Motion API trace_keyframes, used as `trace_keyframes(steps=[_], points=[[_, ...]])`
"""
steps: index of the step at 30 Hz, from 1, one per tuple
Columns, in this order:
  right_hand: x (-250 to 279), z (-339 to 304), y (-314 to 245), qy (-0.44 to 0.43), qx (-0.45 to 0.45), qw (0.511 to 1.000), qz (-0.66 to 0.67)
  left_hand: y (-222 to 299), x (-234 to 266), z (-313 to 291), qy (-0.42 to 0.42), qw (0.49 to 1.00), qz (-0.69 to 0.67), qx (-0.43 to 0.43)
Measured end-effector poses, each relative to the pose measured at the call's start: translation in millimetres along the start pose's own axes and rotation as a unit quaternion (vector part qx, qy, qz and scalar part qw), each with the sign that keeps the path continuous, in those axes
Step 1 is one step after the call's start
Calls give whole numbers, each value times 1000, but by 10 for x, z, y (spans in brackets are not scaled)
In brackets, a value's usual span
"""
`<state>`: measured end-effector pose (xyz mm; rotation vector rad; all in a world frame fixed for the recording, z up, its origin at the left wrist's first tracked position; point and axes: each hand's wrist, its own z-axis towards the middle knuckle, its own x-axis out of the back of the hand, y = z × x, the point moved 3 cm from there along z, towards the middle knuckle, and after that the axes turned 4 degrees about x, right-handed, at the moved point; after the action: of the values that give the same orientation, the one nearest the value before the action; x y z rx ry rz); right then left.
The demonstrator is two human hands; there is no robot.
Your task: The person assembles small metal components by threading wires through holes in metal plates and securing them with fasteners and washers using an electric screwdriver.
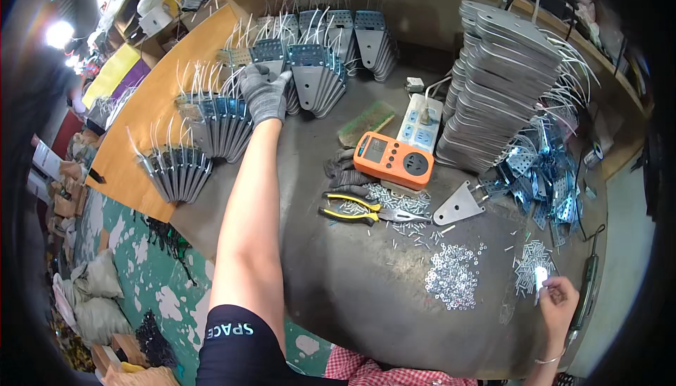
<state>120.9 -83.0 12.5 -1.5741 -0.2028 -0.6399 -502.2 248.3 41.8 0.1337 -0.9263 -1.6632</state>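
Observation:
My left hand (265, 95), in a grey glove, reaches to the far left side of the table. Its fingers are bent around a grey metal plate with a blue perforated bracket (269, 51) at its top; the hand hides most of the plate. Fanned rows of similar grey plates (313, 90) with thin white wires surround it. At the near right, my bare right hand (558, 301) pinches a small, bright white strip (541, 276). The strip is held over a pile of small screws (529, 263); a heap of nuts (452, 277) lies left of them.
Yellow-black pliers (366, 210) lie beside more screws. An orange meter (394, 160), a power strip (420, 122) and a green brush (366, 124) sit mid-table. A tall stack of plates (503, 76), blue brackets (546, 175) and a pen-like tool (586, 287) stand or lie right.

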Motion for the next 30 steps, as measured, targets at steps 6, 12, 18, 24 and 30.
trace_keyframes(steps=[6, 12, 18, 24, 30], points=[[-166, -274, -61, 9, 1, 999, 42, -295, -5, -448, -50, 998, -14, 30], [-429, -268, -308, -12, 133, 986, -99, 938, 367, -1043, -207, 951, -218, -72], [-336, -390, -380, -14, 117, 987, -109, 2150, 528, -2163, -502, 791, -169, -306], [-296, -627, -169, 32, 137, 985, -101, 2605, 29, -2924, -520, 821, 75, -223], [-166, -710, 147, 48, 153, 976, -147, 2461, 57, -3052, -519, 839, -19, -163]])
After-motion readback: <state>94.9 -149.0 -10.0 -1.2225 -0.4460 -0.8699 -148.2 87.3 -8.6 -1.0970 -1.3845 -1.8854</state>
